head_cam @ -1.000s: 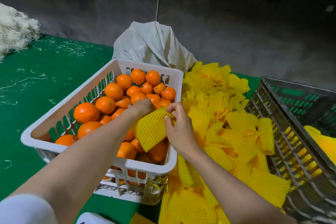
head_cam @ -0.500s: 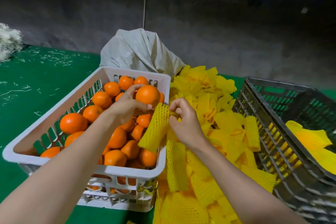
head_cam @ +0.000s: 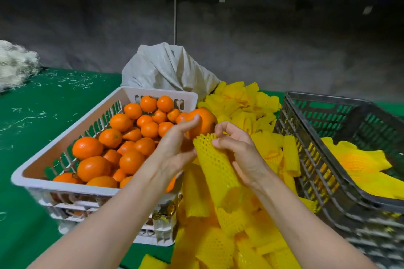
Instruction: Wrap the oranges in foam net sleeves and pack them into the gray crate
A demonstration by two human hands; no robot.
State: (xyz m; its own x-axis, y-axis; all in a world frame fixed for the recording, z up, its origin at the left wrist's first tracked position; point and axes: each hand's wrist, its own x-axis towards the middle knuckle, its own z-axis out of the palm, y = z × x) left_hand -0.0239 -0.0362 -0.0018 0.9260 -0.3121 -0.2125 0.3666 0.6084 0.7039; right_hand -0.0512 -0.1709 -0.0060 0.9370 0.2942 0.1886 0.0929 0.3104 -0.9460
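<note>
At frame centre: orange meets sleeve mouth

Left hand [head_cam: 175,150] curls its fingers round one orange [head_cam: 205,121], just above the foam net sleeve [head_cam: 215,166]. Right hand [head_cam: 238,150] pinches the sleeve's upper rim. Gray crate [head_cam: 310,155] sits at right, white basket [head_cam: 65,185] at left.

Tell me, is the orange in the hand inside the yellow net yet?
Out. The left hand holds the bare orange above the open top of the net sleeve, which the right hand pinches.
</note>
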